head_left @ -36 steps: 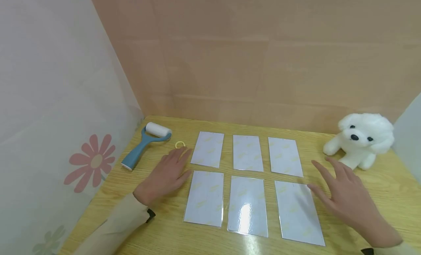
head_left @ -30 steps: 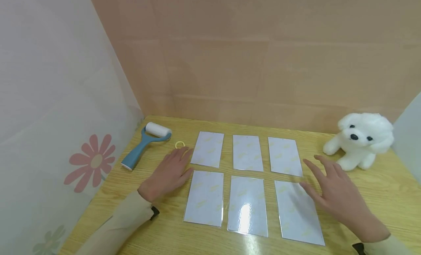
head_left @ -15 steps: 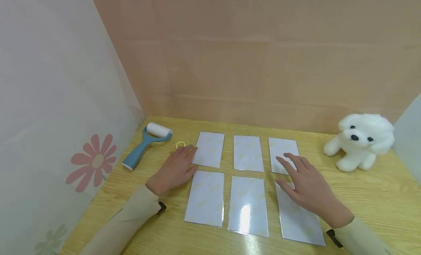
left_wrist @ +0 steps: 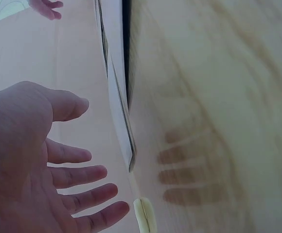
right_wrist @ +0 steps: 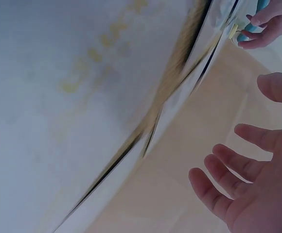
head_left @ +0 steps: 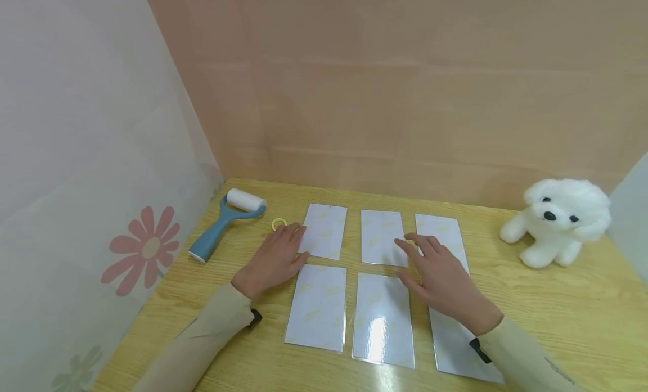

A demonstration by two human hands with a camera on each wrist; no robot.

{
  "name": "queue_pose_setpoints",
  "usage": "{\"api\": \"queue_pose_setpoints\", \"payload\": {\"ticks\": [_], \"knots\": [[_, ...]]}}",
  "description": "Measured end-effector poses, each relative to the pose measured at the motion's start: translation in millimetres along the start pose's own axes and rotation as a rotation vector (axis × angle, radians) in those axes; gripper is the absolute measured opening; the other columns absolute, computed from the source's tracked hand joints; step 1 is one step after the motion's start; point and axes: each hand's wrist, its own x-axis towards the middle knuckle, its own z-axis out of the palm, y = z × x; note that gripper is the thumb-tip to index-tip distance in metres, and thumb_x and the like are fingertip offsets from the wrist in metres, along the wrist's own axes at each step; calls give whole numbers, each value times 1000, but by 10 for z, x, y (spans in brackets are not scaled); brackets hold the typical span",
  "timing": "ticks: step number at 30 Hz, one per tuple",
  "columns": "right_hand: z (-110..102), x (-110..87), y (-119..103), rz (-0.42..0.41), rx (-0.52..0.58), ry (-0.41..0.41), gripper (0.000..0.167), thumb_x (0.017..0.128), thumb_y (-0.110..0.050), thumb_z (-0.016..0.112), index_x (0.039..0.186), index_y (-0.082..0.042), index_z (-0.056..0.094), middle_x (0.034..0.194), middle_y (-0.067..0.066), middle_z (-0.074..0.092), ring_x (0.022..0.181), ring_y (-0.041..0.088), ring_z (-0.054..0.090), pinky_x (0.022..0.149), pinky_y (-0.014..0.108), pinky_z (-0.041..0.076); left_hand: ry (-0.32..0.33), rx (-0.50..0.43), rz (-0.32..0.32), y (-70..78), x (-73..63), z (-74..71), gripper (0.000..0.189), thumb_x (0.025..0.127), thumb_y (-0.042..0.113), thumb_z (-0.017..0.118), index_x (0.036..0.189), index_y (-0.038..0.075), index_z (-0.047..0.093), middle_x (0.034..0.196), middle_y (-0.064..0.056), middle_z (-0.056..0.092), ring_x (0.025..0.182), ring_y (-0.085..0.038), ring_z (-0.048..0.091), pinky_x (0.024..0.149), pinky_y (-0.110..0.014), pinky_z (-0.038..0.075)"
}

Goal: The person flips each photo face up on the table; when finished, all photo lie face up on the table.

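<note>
Several white rectangular cards with faint yellow print lie in two rows on the wooden table. My left hand (head_left: 273, 260) hovers with spread fingers at the left edge of the back-left card (head_left: 324, 231); below it is the front-left card (head_left: 316, 307). A yellow ring (head_left: 278, 222) lies just beyond its fingertips. My right hand (head_left: 445, 276), fingers apart and slightly bent, is over the right column, partly hiding the back-right card (head_left: 440, 229) and the front-right card (head_left: 463, 347). Its fingertips reach the right edge of the back-middle card (head_left: 382, 234). Neither hand holds anything.
A blue-handled roller (head_left: 215, 231) with a white cylinder lies at the back left. At the back right sits a white plush dog (head_left: 562, 223). The front-middle card (head_left: 382, 307) reflects a bright glare. A tan backdrop (head_left: 354, 99) rises behind the table.
My right hand has swept left from beside the plush dog, across the right column, to the back-middle card. My left hand has shifted slightly right. Cards, roller and dog stay in place.
</note>
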Motion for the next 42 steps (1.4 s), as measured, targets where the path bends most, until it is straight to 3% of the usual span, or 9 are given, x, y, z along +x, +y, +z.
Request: {"api": "queue_pose_setpoints", "payload": {"ticks": [6,11,24,33,42], "knots": [[125,177,-66,-55,-17,-18,58,87,-32,73,135,-4,59,130,19,57,110,37,54,80,51,52,-7,17,-13,-17,26,28,55,104,30,55,144,-7,46,140,-24,51,123,-42,49,96,-55,46],[225,322,-130,-89,-9,-18,54,88,-32,73,132,-3,61,126,18,60,107,37,57,82,50,53,-33,28,-34,-30,54,47,56,105,32,53,145,-6,46,141,-23,51,122,-40,48,98,-53,45],[461,589,-239,-77,-5,-91,50,92,-35,71,131,-4,64,120,13,60,104,31,55,77,45,53,-57,10,-63,-37,127,42,55,105,33,53,144,-6,46,140,-21,52,120,-39,49,98,-51,46],[505,802,-321,-109,-49,-147,49,94,-39,70,126,-2,65,116,14,62,100,31,54,77,41,52,-69,-31,-42,-61,188,23,56,105,32,53,142,-10,46,137,-25,54,123,-41,49,104,-49,41],[595,931,-342,-112,-64,-189,49,93,-43,69,120,-1,65,110,14,62,91,30,53,71,41,51,-60,-48,-43,-71,214,55,57,104,32,56,141,-11,47,132,-26,56,120,-43,50,102,-50,42]]}}
